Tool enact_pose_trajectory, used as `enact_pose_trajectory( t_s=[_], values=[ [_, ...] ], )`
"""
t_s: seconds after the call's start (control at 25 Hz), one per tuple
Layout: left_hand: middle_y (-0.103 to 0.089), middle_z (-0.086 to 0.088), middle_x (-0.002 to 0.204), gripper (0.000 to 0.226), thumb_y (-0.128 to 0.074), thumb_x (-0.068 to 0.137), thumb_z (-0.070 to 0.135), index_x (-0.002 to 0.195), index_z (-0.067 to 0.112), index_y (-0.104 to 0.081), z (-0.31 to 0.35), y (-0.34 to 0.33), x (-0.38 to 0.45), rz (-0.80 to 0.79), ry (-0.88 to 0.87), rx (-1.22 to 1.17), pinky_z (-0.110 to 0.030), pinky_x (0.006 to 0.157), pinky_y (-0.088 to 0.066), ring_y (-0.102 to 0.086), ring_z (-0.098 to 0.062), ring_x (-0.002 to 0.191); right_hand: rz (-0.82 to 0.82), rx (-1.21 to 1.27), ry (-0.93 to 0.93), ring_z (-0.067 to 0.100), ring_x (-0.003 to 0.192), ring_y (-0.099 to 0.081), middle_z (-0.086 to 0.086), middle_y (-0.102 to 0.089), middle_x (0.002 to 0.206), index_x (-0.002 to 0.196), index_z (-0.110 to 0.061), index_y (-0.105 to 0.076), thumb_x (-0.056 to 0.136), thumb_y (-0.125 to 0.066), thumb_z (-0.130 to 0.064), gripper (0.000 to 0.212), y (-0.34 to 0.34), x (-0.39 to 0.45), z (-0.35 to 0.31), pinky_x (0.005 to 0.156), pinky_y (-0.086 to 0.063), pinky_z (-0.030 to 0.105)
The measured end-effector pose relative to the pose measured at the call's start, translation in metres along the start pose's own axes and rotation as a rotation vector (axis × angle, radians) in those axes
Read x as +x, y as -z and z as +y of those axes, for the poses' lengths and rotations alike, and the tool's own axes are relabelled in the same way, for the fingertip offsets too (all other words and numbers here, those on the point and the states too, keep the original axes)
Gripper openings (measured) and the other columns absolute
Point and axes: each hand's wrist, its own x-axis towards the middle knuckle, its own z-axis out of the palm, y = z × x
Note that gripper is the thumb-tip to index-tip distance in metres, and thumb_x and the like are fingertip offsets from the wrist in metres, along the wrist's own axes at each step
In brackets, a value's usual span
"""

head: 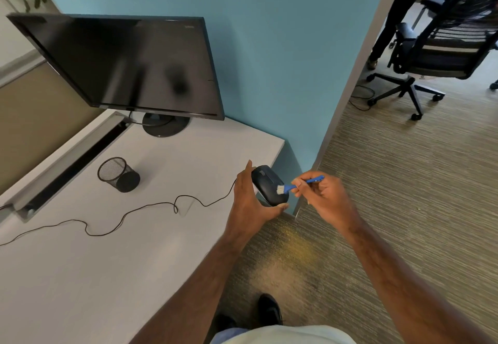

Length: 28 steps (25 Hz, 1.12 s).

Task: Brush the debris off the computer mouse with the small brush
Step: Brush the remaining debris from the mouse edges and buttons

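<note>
While my left hand (249, 203) grips the mouse (269, 185) at the right corner of the surface (113, 263), thumb under its near end and fingers (248, 167) along its far side, my right hand (324, 199) pinches the blue brush (299, 183) by its handle. Its pale bristles touch the top of the mouse. From the mouse a cable (129, 213) trails left across the surface, past a mesh cup (118, 174) lying tipped over before the monitor (129, 66).
</note>
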Motion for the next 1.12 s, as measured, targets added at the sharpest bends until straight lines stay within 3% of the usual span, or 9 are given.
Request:
enact_pose_trajectory(
  t_s=[0.24,0.48,0.68,1.12],
  values=[
    [-0.032,0.006,0.154,0.133,-0.096,0.063,0.047,0.162,0.026,-0.011,-0.019,0.022,-0.003,0.060,0.028,-0.006,-0.029,0.113,-0.034,-0.031,-0.007,0.141,0.073,0.066,-0.041,0.000,0.067,-0.070,-0.003,-0.078,0.078,0.096,-0.014,-0.075,0.102,-0.066,-0.019,0.012,-0.013,0.010,-0.001,0.059,-0.049,0.011],
    [-0.033,0.006,0.153,0.133,-0.090,0.059,0.058,0.162,0.024,-0.014,-0.039,0.045,-0.011,0.123,0.072,-0.014,-0.025,0.107,-0.034,-0.032,-0.002,0.136,-0.001,0.184,-0.049,0.009,0.072,-0.074,-0.004,-0.080,0.081,0.096,-0.018,-0.071,0.101,-0.066,-0.019,0.007,-0.050,0.024,-0.018,0.056,-0.050,0.013],
    [-0.035,0.009,0.150,0.129,-0.095,0.062,0.050,0.161,0.022,-0.017,-0.066,0.064,-0.015,0.177,0.086,0.006,-0.023,0.106,-0.036,-0.034,-0.004,0.137,-0.072,0.215,-0.039,0.017,0.076,-0.076,0.001,-0.081,0.088,0.100,-0.012,-0.069,0.102,-0.066,-0.017,0.007,-0.081,0.038,-0.028,0.060,-0.051,0.013],
    [-0.038,0.004,0.150,0.125,-0.095,0.061,0.055,0.157,0.018,-0.024,-0.133,0.095,-0.005,0.236,0.159,0.061,-0.028,0.106,-0.044,-0.040,-0.013,0.137,-0.170,0.182,-0.110,0.012,0.075,-0.074,0.000,-0.081,0.087,0.099,-0.012,-0.069,0.102,-0.066,-0.020,0.009,-0.136,0.068,-0.034,0.061,-0.051,0.012]
  ],
)
